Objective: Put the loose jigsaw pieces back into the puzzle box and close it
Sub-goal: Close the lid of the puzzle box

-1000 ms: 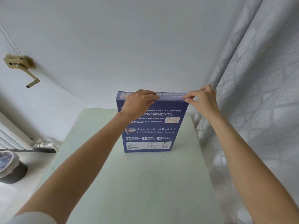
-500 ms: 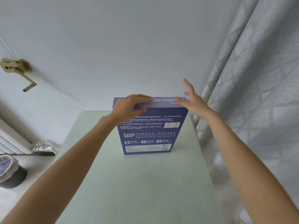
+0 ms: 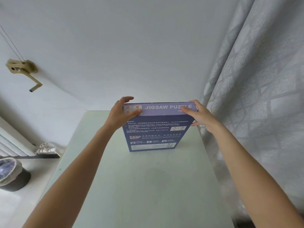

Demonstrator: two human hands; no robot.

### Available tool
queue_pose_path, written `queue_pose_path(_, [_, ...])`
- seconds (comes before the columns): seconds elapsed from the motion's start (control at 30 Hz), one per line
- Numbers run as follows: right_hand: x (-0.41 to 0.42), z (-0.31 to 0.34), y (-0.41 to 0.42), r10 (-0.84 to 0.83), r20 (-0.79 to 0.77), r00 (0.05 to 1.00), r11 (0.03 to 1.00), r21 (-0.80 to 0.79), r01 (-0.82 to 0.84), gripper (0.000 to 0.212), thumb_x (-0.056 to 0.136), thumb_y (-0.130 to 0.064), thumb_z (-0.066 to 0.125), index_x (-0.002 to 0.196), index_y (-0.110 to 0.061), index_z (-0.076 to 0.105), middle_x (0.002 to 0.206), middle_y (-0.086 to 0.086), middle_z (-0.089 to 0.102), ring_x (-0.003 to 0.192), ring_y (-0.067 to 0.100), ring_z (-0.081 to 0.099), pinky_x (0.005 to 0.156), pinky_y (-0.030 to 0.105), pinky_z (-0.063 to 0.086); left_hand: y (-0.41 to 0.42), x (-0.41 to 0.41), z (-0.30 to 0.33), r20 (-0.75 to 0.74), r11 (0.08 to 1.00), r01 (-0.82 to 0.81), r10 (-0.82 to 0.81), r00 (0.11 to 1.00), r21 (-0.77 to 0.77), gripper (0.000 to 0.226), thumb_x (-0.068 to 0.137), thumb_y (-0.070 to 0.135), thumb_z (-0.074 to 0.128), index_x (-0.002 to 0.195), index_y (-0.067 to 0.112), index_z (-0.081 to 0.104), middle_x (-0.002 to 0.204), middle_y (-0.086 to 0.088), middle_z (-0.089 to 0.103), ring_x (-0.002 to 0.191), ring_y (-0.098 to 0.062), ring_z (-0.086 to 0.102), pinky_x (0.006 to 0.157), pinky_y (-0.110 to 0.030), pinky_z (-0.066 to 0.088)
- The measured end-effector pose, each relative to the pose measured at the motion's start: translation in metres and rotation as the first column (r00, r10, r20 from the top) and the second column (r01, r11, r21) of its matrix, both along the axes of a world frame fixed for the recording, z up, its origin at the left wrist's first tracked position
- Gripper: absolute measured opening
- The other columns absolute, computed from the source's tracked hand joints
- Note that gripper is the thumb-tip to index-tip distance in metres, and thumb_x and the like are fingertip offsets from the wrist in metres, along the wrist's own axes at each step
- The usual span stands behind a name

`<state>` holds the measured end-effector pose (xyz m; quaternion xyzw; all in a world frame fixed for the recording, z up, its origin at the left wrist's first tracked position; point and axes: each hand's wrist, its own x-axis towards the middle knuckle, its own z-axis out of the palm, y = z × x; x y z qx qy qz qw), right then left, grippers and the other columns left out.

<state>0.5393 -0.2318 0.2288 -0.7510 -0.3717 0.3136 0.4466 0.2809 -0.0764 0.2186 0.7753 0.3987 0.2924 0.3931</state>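
Observation:
A blue jigsaw puzzle box (image 3: 156, 134) stands upright on its narrow end at the far side of a pale green table (image 3: 139, 186). Its top flap is down and reads "JIGSAW PUZZLE". My left hand (image 3: 120, 114) grips the top left corner, with the thumb on the top face and the fingers curved over the back edge. At the top right corner my right hand (image 3: 199, 117) holds the box, thumb on the top face and fingers round the right side. No loose pieces show on the table.
A grey patterned curtain (image 3: 255, 112) hangs close along the table's right edge. On the floor at the left are a lined waste bin (image 3: 11, 173) and a white radiator (image 3: 11, 143). A beige crank handle (image 3: 23, 69) is fixed to the wall.
My left hand slid from the middle of the box top to its left corner. My right hand, raised with spread fingers before, came down onto the right corner. The top lettering now shows.

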Motion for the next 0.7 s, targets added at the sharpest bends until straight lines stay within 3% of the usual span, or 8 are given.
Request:
queue_pose_path(0.07, [-0.003,0.001,-0.004,0.005,-0.004,1.0,1.0,-0.028,-0.005,0.042,0.08,-0.053,0.063,0.111,-0.028,0.049,0.104,-0.006,0.065,0.096,0.014,0.063,0.078,0.043,0.056,-0.005,-0.003,0.0,-0.005,0.996,-0.056,0.056,0.998,-0.067,0.079,0.069,0.052,0.073,0.135,0.028,0.037,0.131,-0.004,0.045,0.114,-0.022,0.052,0.095,-0.038,0.046])
queue_pose_path(0.13, [-0.007,0.002,-0.008,0.013,0.033,0.999,0.998,-0.062,-0.011,0.043,0.08,-0.056,0.06,0.112,-0.029,0.048,0.104,-0.007,0.063,0.095,0.013,0.062,0.076,0.043,0.057,-0.01,-0.008,0.0,-0.163,0.986,-0.164,0.159,0.974,-0.017,0.087,0.067,0.066,0.066,0.136,0.026,0.032,0.13,-0.006,0.046,0.113,-0.024,0.053,0.097,-0.042,0.045])
queue_pose_path(0.23, [-0.016,0.003,-0.01,-0.014,0.025,1.0,1.0,0.002,0.014,0.042,0.08,-0.05,0.064,0.111,-0.026,0.049,0.104,-0.004,0.061,0.094,0.014,0.063,0.072,0.041,0.059,-0.01,-0.014,0.004,-0.275,0.977,-0.212,0.203,0.94,-0.001,0.076,0.066,0.075,0.058,0.113,0.016,0.047,0.109,-0.004,0.062,0.09,-0.025,0.065,0.085,-0.041,0.052])
queue_pose_path(0.3, [-0.021,0.005,-0.011,-0.018,-0.003,1.0,0.998,0.058,0.018,0.039,0.082,-0.044,0.066,0.111,-0.025,0.049,0.105,-0.002,0.059,0.094,0.015,0.063,0.071,0.039,0.059,-0.008,-0.015,0.008,-0.166,0.974,-0.21,0.194,0.967,-0.082,0.067,0.066,0.071,0.063,0.103,0.016,0.053,0.097,-0.001,0.065,0.079,-0.02,0.067,0.078,-0.04,0.056])
queue_pose_path(0.4, [-0.028,0.006,-0.013,-0.03,-0.038,0.999,0.992,0.123,0.035,0.036,0.082,-0.04,0.067,0.108,-0.022,0.051,0.102,-0.002,0.059,0.091,0.013,0.063,0.067,0.036,0.059,-0.01,-0.017,0.009,0.041,0.958,-0.215,0.226,0.973,-0.19,0.059,0.072,0.066,0.063,0.106,0.019,0.055,0.096,-0.001,0.065,0.081,-0.017,0.066,0.073,-0.038,0.059])
queue_pose_path(0.5, [-0.033,-0.006,-0.013,-0.095,-0.153,0.984,0.98,0.161,0.119,0.028,0.084,-0.043,0.063,0.09,-0.018,0.053,0.096,-0.002,0.057,0.086,0.015,0.061,0.07,0.042,0.059,-0.01,-0.021,0.0,0.189,0.925,-0.2,0.271,0.944,-0.324,0.049,0.079,0.06,0.06,0.102,0.018,0.056,0.099,-0.007,0.064,0.082,-0.019,0.065,0.069,-0.035,0.059])
queue_pose_path(0.63, [-0.042,-0.034,-0.011,-0.148,-0.237,0.96,0.967,0.168,0.191,0.023,0.089,-0.033,0.06,0.075,-0.019,0.048,0.082,0.0,0.059,0.077,0.017,0.059,0.075,0.039,0.054,-0.008,-0.031,-0.026,0.253,0.892,-0.157,0.283,0.925,-0.423,0.028,0.084,0.045,0.062,0.083,0.02,0.052,0.107,-0.01,0.06,0.084,-0.021,0.064,0.065,-0.032,0.058])
queue_pose_path(0.7, [-0.048,-0.056,-0.012,-0.156,-0.253,0.955,0.967,0.16,0.2,0.019,0.087,-0.028,0.062,0.072,-0.022,0.051,0.077,-0.001,0.058,0.075,0.017,0.055,0.073,0.037,0.044,-0.008,-0.037,-0.043,0.239,0.864,-0.152,0.295,0.925,-0.479,0.017,0.088,0.032,0.061,0.09,0.018,0.052,0.108,-0.01,0.058,0.08,-0.018,0.062,0.066,-0.031,0.056])
